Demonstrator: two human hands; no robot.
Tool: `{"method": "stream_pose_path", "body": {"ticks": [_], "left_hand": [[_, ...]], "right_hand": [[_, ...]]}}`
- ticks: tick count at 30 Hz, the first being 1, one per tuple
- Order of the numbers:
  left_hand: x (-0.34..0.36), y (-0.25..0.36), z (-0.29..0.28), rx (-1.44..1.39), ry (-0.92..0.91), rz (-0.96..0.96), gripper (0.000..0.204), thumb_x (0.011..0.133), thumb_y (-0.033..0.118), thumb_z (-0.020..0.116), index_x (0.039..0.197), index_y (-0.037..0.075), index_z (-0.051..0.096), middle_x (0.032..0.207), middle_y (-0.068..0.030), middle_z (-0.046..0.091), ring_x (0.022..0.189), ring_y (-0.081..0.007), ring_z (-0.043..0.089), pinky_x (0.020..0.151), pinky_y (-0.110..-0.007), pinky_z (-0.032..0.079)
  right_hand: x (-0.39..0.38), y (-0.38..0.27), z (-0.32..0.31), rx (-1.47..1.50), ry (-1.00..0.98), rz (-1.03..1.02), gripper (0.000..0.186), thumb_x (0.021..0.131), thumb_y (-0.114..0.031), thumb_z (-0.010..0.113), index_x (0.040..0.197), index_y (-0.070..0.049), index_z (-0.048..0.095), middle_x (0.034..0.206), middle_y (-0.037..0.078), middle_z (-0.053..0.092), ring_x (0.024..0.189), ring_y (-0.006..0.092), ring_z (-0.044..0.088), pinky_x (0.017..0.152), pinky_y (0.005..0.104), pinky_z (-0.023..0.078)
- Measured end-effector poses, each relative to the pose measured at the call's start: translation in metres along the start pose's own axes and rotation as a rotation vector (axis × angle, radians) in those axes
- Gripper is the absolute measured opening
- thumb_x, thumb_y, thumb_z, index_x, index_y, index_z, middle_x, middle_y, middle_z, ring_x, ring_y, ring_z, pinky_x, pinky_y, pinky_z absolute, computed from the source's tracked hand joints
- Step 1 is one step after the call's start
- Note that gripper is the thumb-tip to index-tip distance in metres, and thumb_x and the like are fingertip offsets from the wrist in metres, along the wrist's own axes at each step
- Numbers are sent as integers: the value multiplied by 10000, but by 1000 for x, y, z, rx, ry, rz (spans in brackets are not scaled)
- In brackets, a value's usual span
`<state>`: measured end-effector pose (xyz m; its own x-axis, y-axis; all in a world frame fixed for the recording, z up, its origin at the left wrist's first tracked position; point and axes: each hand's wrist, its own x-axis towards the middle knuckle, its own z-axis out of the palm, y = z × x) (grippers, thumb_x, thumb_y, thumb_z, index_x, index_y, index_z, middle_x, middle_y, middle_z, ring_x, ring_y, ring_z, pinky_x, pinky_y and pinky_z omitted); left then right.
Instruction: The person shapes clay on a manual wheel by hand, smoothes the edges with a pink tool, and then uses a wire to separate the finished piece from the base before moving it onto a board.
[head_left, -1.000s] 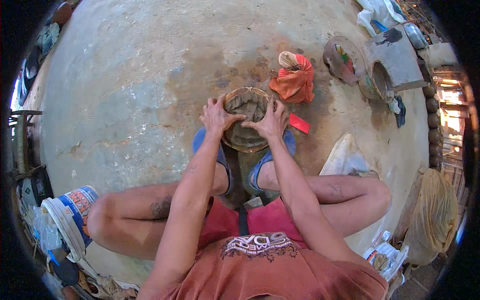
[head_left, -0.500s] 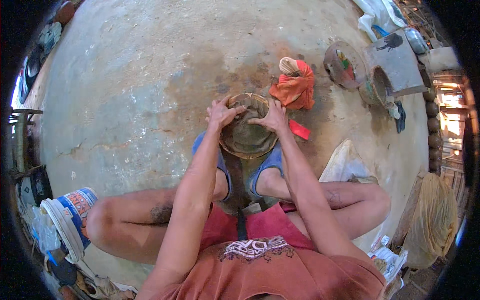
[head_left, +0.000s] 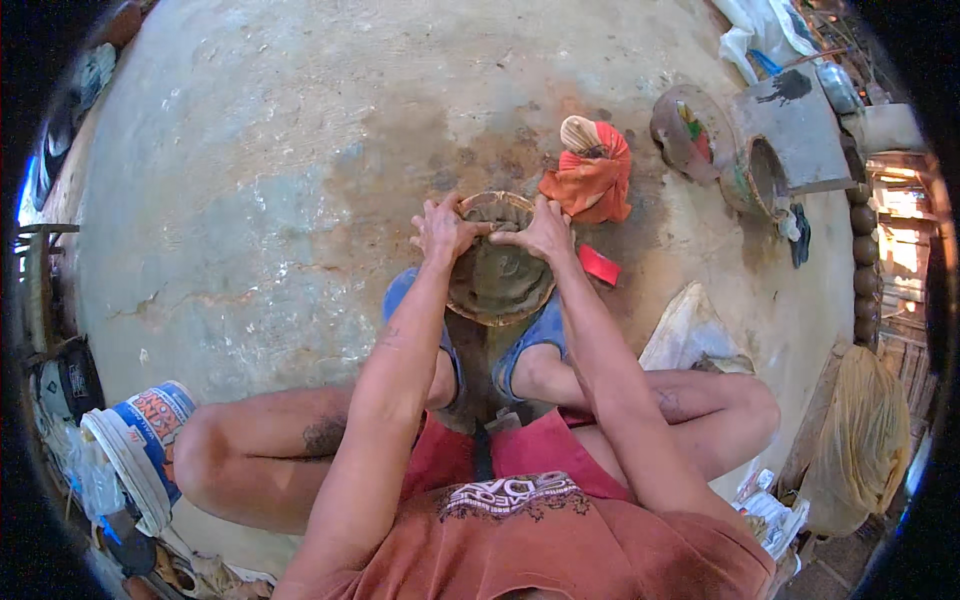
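A round woven basket (head_left: 492, 321) with a light cane rim rests between my feet, lined with wet grey-brown clay (head_left: 502, 278). My left hand (head_left: 443, 230) grips its far left edge, fingers spread over the outside and the thumb inside on the clay. On the far right edge, my right hand (head_left: 543, 232) holds in the same way, its thumb reaching inward. The two thumbs nearly meet near the far wall. Some fingertips are hidden behind the rim.
An orange cloth bundle (head_left: 590, 185) lies just beyond my right hand, with a small red block (head_left: 599, 265) nearer. Farther right are a clay-stained bowl (head_left: 690, 130), a pot (head_left: 757, 178) and a grey slab (head_left: 795, 125). A bucket (head_left: 150, 430) stands by my left knee.
Both thumbs have shifted toward the basket's far wall, showing more of the clay in the middle. The basket sits slightly nearer to me and a little to the right.
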<state>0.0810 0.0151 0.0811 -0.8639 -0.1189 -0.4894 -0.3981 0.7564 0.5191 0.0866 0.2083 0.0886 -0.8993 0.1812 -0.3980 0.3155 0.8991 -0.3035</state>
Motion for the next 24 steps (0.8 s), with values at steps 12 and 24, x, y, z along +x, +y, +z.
{"method": "stream_pose_path", "body": {"ticks": [12, 24], "left_hand": [[10, -16, 28, -63, -32, 35, 735, 723, 602, 851, 1358, 268, 694, 1476, -152, 524, 1423, -498, 394, 1104, -750, 337], [16, -121, -28, -39, -405, 660, 1590, 474, 420, 1012, 1683, 140, 18, 1708, -243, 175, 1573, -397, 227, 1268, -480, 260]], "right_hand": [[25, 37, 25, 125, 23, -71, 977, 623, -734, 861, 1252, -16, 650, 1244, 304, 675, 1181, 459, 649, 989, 534, 529], [-42, 65, -12, 503, -360, -326, 1132, 639, -478, 950, 1523, 20, 449, 1457, 245, 591, 1388, 348, 543, 1160, 438, 419]]}}
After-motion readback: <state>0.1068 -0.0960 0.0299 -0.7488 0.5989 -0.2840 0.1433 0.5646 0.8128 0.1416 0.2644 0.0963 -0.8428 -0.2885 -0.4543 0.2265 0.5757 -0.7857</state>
